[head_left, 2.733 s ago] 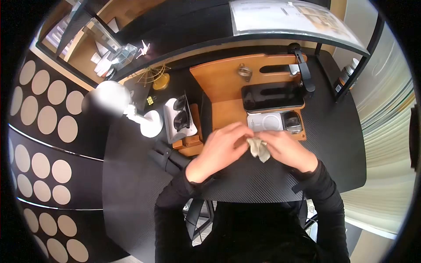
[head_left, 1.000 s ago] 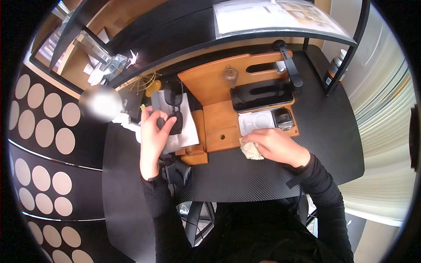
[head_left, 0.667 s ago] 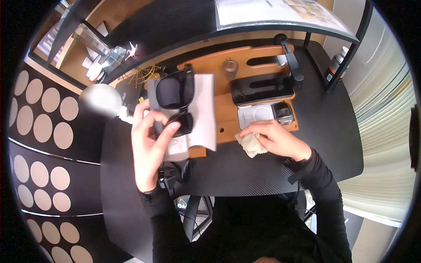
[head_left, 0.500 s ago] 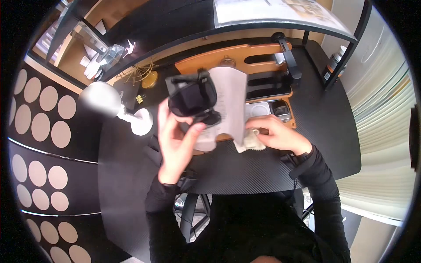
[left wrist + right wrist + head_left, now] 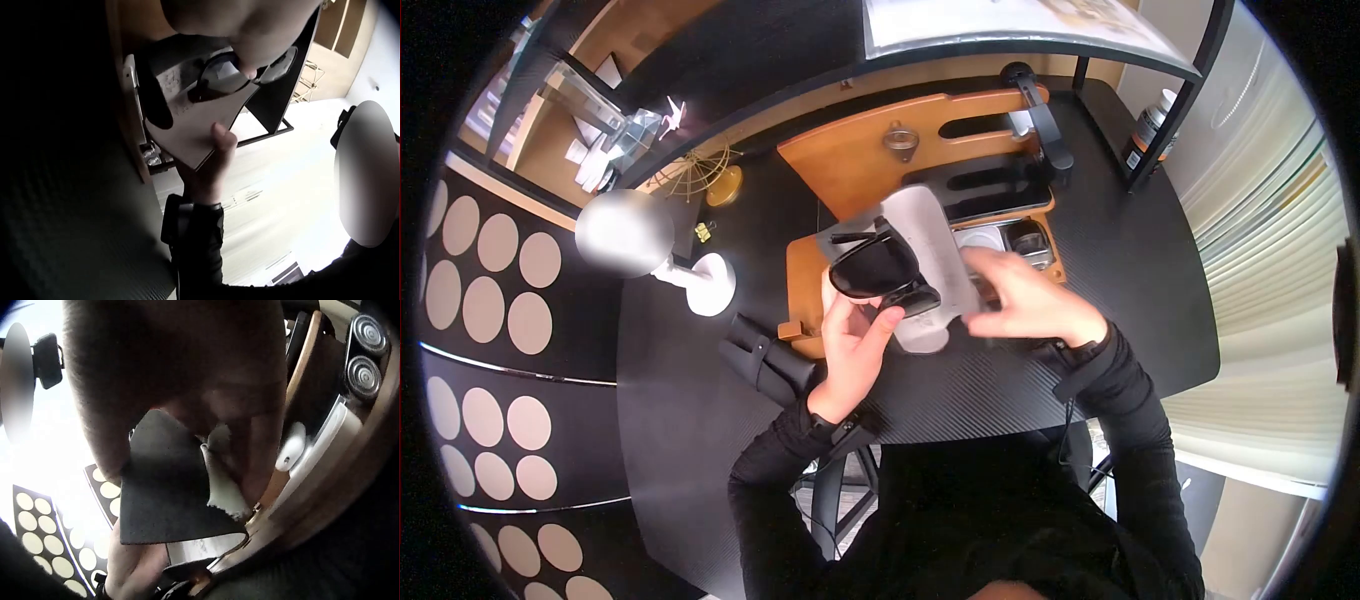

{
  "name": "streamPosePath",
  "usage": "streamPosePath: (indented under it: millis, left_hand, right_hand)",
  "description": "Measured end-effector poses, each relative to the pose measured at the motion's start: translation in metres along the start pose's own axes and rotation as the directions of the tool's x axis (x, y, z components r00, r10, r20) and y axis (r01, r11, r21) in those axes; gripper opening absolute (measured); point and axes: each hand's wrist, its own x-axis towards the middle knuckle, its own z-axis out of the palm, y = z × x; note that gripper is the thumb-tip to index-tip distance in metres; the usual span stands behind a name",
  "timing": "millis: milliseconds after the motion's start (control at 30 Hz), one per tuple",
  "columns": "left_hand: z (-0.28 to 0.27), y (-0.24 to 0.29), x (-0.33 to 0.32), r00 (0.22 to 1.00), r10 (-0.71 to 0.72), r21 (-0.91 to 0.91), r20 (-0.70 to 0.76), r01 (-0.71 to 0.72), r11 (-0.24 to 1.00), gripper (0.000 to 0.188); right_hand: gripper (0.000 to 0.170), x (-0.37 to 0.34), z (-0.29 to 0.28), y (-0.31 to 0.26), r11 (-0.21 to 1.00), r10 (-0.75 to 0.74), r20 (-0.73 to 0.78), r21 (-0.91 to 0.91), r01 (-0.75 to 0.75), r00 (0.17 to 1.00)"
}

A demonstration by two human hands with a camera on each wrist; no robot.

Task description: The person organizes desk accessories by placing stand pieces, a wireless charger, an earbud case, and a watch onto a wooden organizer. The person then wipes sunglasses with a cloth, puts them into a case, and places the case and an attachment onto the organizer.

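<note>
Black sunglasses (image 5: 875,268) lie against an open glasses case (image 5: 945,260) with a pale lining. My left hand (image 5: 855,345) holds both, its thumb over the lower lens and the rest of its fingers mostly hidden behind. At the case's right edge is my right hand (image 5: 1040,300); in the left wrist view its thumb (image 5: 223,136) pinches the flap. A pale, crumpled cloth (image 5: 225,487) shows in the right wrist view between the right hand's fingers and the flap. Case and sunglasses are held tilted above the desk's front part, overlapping the brown organizer (image 5: 830,180).
On the organizer lie a black phone (image 5: 1000,190) and a clear-lidded box (image 5: 1030,240). To the left stand a white lamp (image 5: 712,285) and a black strapped pouch (image 5: 765,358). A bottle (image 5: 1150,130) stands back right, under a raised shelf (image 5: 800,90).
My left hand left the cloth, picked up the sunglasses with their case at the left and brought them to the middle. My right hand, keeping the cloth, has taken hold of the case's flap.
</note>
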Motion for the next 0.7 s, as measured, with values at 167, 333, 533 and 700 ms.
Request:
streamPosePath:
  millis: [167,333,533,700]
  left_hand:
    - [-0.019,0.004,0.011,0.909,0.415,0.293,-0.032,-0.389,0.873,0.071]
    - [-0.020,0.039,0.020,0.727,0.674,0.565,0.127,-0.612,0.554,0.019]
    - [0.003,0.036,0.001,0.928,0.285,0.242,0.239,-0.341,0.908,0.019]
    - [0.015,0.030,-0.009,0.980,-0.027,-0.090,0.195,0.046,0.995,0.017]
  right_hand:
    - [0.026,-0.007,-0.023,-0.010,0.956,-0.127,-0.213,-0.285,0.062,0.969]
    - [0.020,-0.006,-0.023,-0.011,0.914,-0.153,-0.075,-0.390,0.112,0.985]
    - [0.017,-0.002,-0.009,-0.011,0.924,-0.212,-0.004,-0.326,0.199,0.977]
    - [0.021,-0.004,-0.013,-0.006,0.943,-0.153,0.034,-0.295,0.156,0.988]
